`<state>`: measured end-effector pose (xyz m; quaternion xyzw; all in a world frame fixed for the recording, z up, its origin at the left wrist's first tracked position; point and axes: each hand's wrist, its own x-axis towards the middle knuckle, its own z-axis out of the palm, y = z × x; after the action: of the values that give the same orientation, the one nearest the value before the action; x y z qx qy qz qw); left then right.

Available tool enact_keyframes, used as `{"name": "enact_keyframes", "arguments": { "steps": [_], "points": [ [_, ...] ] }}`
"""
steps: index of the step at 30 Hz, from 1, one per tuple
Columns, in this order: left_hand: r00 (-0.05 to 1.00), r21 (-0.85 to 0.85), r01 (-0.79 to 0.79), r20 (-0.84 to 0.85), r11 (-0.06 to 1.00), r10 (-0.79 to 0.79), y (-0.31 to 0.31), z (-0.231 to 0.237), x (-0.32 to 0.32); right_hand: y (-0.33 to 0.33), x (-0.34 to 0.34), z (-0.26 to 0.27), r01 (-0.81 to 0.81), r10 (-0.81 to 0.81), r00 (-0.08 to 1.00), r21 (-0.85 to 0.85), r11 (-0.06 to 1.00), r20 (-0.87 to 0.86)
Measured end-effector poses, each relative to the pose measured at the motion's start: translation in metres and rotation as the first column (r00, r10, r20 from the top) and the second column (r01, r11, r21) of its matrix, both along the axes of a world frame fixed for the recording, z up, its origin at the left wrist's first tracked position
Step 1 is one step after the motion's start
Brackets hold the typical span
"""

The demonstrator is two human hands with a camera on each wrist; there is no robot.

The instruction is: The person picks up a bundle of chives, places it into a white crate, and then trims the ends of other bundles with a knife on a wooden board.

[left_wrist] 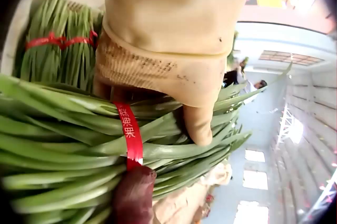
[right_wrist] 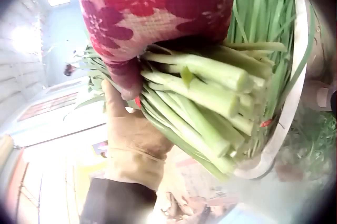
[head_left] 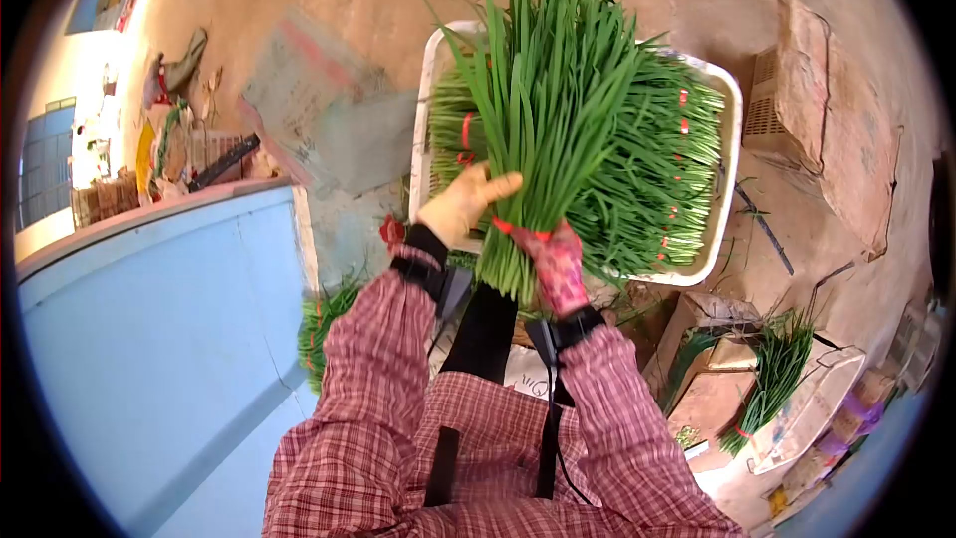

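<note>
A large bunch of long green stalks [head_left: 543,130] is held above a white basket [head_left: 735,139]. The left hand [head_left: 466,201], in a cream glove, grips the bunch from its left side, thumb across the leaves. The right hand [head_left: 554,264], in a pink floral glove, holds the bunch near its cut ends. A red printed band [left_wrist: 130,135] crosses the stalks between the two hands in the left wrist view, its lower end at the right hand's fingertip. Pale cut ends [right_wrist: 226,103] stick out below the right hand in the right wrist view.
Red-banded bunches [head_left: 687,169] fill the basket. A blue panel [head_left: 179,339] stands at the left, with more greens [head_left: 317,339] beside it. Cardboard [head_left: 841,130] lies at the right, above a box [head_left: 812,408] with another bunch [head_left: 779,374].
</note>
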<state>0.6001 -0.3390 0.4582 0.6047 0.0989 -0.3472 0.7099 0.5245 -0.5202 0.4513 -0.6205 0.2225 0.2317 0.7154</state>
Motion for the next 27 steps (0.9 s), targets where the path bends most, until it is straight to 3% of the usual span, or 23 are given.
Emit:
{"name": "enact_keyframes", "arguments": {
  "steps": [2,3,4,5,7,9,11,12,13,15,17,18,21,25,27],
  "points": [
    [0.984,0.069,-0.031,-0.174,0.997,0.042,0.028,-0.009,0.013,0.035,0.007,-0.059,0.044,-0.042,0.997,0.033,0.998,-0.06],
    [0.987,0.11,0.008,-0.162,0.994,0.01,0.043,-0.025,0.016,0.053,0.019,-0.06,0.064,-0.057,0.992,0.064,0.996,-0.113],
    [0.988,0.15,0.046,-0.152,0.988,-0.023,0.057,-0.04,0.019,0.059,0.023,-0.056,0.043,-0.045,0.993,-0.017,0.999,-0.111],
    [0.99,0.216,0.143,-0.053,0.966,-0.135,0.072,-0.064,0.016,0.068,0.023,-0.073,0.026,-0.035,0.992,-0.08,0.996,-0.121],
    [0.919,0.365,0.307,0.125,0.879,-0.373,0.098,-0.122,0.002,0.075,0.024,-0.093,-0.177,0.141,0.983,-0.376,0.91,-0.121],
    [0.755,0.527,0.412,0.26,0.744,-0.602,0.11,-0.155,-0.013,0.076,0.025,-0.098,-0.245,0.203,0.968,-0.411,0.878,-0.145],
    [0.926,0.306,0.322,0.097,0.896,-0.366,0.11,-0.158,-0.028,0.071,0.021,-0.104,-0.271,0.234,0.962,-0.421,0.866,-0.138],
    [0.971,0.056,0.032,-0.237,0.998,-0.018,0.102,-0.118,-0.017,0.069,0.02,-0.112,-0.261,0.237,0.965,-0.413,0.873,-0.109],
    [0.77,-0.069,-0.335,-0.596,0.94,0.23,0.1,-0.088,-0.009,0.07,0.019,-0.115,-0.246,0.235,0.969,-0.403,0.881,-0.078],
    [0.818,-0.145,-0.312,-0.543,0.939,0.188,0.108,-0.085,-0.014,0.087,0.033,-0.081,-0.183,0.142,0.98,-0.342,0.922,-0.141],
    [0.868,-0.236,-0.304,-0.468,0.923,0.166,0.113,-0.093,-0.025,0.097,0.03,-0.086,-0.042,0.025,0.997,-0.225,0.973,-0.078],
    [0.858,-0.212,-0.292,-0.489,0.933,0.157,0.114,-0.095,-0.027,0.1,0.031,-0.082,0.027,-0.05,0.986,-0.143,0.989,-0.159],
    [0.842,-0.098,-0.295,-0.497,0.951,0.21,0.115,-0.097,-0.033,0.118,0.034,-0.075,-0.046,0.018,0.995,-0.303,0.952,-0.095],
    [0.903,-0.06,-0.237,-0.381,0.97,0.197,0.111,-0.113,-0.036,0.115,0.048,-0.053,-0.267,0.141,0.947,-0.461,0.847,-0.289],
    [0.923,0.006,-0.133,-0.362,0.991,0.127,0.111,-0.099,-0.028,0.101,0.035,-0.074,-0.119,0.083,0.984,-0.233,0.965,-0.158]
  ]
}}
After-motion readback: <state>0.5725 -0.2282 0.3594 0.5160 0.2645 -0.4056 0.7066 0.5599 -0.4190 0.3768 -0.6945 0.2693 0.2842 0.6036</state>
